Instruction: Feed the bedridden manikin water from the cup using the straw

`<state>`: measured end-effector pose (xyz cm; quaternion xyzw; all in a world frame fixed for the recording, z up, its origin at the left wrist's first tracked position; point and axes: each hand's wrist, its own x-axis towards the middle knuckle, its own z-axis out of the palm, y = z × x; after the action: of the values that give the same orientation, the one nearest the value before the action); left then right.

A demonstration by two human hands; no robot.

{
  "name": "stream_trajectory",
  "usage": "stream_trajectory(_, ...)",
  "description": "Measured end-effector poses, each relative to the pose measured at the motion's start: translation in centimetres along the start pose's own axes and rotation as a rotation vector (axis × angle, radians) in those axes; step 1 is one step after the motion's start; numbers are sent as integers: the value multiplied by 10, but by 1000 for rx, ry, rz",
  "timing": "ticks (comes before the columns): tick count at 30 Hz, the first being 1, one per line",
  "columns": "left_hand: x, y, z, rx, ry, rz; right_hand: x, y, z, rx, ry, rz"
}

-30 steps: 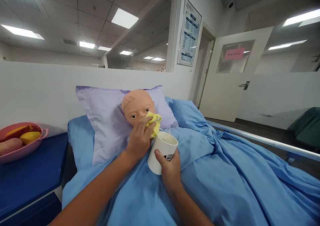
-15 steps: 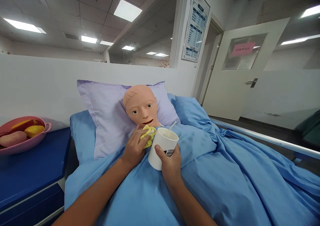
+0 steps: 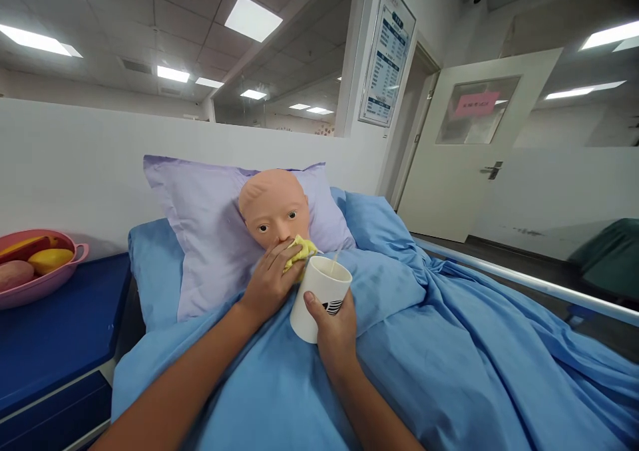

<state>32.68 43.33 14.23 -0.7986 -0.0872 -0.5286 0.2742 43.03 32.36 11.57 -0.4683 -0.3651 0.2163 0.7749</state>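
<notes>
A training manikin (image 3: 273, 205) lies in a bed, its bald head on a lilac pillow (image 3: 200, 231) and a blue blanket (image 3: 449, 364) up to its chin. My left hand (image 3: 269, 281) is closed on a yellow cloth (image 3: 300, 250) and presses it against the manikin's mouth. My right hand (image 3: 333, 328) grips a white mug (image 3: 319, 297) from below, held upright just under the manikin's chin. A thin straw sticks out of the mug. The manikin's mouth is hidden behind the cloth and my fingers.
A blue bedside cabinet (image 3: 44, 358) stands at the left with a pink bowl (image 3: 34, 285) of fruit on it. A metal bed rail (image 3: 524, 281) runs along the right side. Behind it are a white door (image 3: 469, 151) and a wall chart (image 3: 385, 58).
My left hand dropped with the cloth from the manikin's mouth to its chin, then rose again to cover the mouth. The mug has stayed nearly still.
</notes>
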Motion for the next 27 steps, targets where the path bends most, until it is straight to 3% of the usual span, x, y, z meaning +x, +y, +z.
stream_trajectory(3, -23, 5, -9, -33, 2, -27, 0, -2, 0, -7, -29, -7)
stream_trajectory(6, -25, 9, -17, -54, -9, -33, -1, -6, 2, 4, -26, -14)
stream_trajectory(9, -5, 12, -18, -53, 29, -27, -2, -8, 3, 25, 1, -7)
stream_trajectory(13, 28, 13, -3, -37, 104, -104, 1, -6, 1, 51, 19, 20)
stream_trajectory(16, 36, 12, 10, 27, 61, -98, 4, -5, -1, 91, 45, 79)
stream_trajectory(20, 22, 13, 12, 30, -34, -39, 5, -1, -2, 100, 31, 79)
stream_trajectory(27, -6, 24, -11, -100, -76, -90, 4, 1, 0, 114, -6, 46)
